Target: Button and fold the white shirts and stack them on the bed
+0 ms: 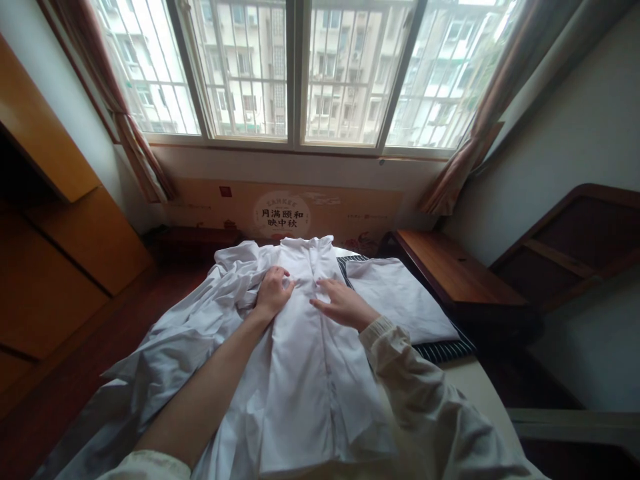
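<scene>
A white button-up shirt (310, 373) lies front up on a bed, collar toward the window, its placket running down the middle. My left hand (274, 291) rests on the shirt's chest left of the placket, fingers curled and pressing into the cloth. My right hand (340, 303) lies flat on the chest right of the placket, fingers stretched out toward the buttons. The shirt's left sleeve and side are bunched in rumpled folds (200, 320) beside my left arm.
A folded white cloth (400, 300) lies on a dark striped fabric (440, 350) at the right. A wooden nightstand (450, 270) and headboard (575, 247) stand further right. Wooden wardrobe (55, 233) on the left. A barred window (300, 73) with curtains is ahead.
</scene>
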`<state>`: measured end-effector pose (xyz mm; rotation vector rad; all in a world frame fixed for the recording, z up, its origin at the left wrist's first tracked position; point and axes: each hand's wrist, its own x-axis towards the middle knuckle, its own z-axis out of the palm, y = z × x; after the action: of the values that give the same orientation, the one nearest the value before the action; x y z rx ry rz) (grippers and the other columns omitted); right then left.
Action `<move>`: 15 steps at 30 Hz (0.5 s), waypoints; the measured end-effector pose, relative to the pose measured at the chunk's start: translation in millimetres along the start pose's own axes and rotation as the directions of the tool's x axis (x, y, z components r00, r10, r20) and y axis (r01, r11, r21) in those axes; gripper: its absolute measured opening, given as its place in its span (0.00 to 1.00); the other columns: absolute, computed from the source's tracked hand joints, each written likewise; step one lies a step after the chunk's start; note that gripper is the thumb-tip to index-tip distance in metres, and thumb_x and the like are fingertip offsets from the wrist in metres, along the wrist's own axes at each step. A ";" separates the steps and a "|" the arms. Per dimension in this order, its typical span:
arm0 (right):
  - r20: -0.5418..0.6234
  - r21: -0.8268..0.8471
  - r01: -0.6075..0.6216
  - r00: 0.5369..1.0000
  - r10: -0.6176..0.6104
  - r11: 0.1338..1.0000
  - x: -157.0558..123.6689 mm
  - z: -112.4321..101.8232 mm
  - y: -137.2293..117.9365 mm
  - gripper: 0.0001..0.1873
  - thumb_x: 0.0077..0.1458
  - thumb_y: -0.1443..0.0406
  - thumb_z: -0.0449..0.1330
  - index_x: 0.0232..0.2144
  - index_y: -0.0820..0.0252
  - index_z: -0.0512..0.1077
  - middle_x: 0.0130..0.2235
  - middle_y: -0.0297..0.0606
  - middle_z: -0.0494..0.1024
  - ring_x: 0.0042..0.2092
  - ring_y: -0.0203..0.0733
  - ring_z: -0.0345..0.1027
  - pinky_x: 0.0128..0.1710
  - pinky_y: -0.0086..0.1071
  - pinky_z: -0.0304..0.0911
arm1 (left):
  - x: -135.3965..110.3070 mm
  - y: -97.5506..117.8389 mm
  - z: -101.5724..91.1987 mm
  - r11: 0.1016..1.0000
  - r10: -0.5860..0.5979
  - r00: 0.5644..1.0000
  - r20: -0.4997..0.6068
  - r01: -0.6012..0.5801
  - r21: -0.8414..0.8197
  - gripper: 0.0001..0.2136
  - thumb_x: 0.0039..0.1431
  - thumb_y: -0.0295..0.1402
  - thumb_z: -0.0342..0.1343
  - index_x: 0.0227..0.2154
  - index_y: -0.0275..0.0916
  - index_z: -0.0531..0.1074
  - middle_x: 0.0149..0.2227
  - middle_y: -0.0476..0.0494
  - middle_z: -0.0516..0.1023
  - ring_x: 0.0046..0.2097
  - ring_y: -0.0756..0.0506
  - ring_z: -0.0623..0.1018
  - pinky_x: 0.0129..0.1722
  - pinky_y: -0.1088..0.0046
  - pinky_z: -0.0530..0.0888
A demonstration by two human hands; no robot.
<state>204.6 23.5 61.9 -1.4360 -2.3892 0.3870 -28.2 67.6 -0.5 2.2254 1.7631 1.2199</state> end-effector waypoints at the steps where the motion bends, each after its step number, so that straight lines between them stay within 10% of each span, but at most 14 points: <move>1: -0.009 -0.005 -0.005 1.000 0.005 1.000 14.2 -6.3 -0.6 0.30 0.67 0.52 0.61 0.64 0.64 0.73 0.62 0.52 0.78 0.64 0.58 0.70 0.65 0.44 0.62 | 0.1 0.0 -0.1 1.000 -0.016 1.000 0.009 0.016 0.019 0.07 0.62 0.30 0.66 0.41 0.40 0.74 0.44 0.40 0.78 0.48 0.39 0.79 0.55 0.62 0.75; 8: 0.060 -0.011 -0.275 0.960 0.275 0.961 106.1 -6.6 9.4 0.20 0.64 0.58 0.64 0.53 0.64 0.80 0.54 0.48 0.84 0.54 0.50 0.77 0.51 0.32 0.66 | 1.0 0.9 -6.0 0.984 -0.093 0.990 0.106 0.075 0.162 0.06 0.66 0.34 0.66 0.40 0.38 0.78 0.45 0.40 0.77 0.44 0.41 0.79 0.50 0.65 0.75; 15: 0.030 -0.005 -0.437 0.899 0.437 0.900 127.0 15.4 10.5 0.14 0.60 0.58 0.66 0.43 0.62 0.84 0.49 0.51 0.85 0.52 0.54 0.79 0.46 0.35 0.67 | 3.5 0.6 -6.6 0.973 -0.137 0.977 0.162 0.103 0.204 0.07 0.72 0.30 0.57 0.38 0.38 0.79 0.47 0.38 0.79 0.45 0.42 0.80 0.49 0.68 0.75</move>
<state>150.8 140.0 61.2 -1.9798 -2.0674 0.5189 -31.5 67.6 6.2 2.2056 1.9875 0.8317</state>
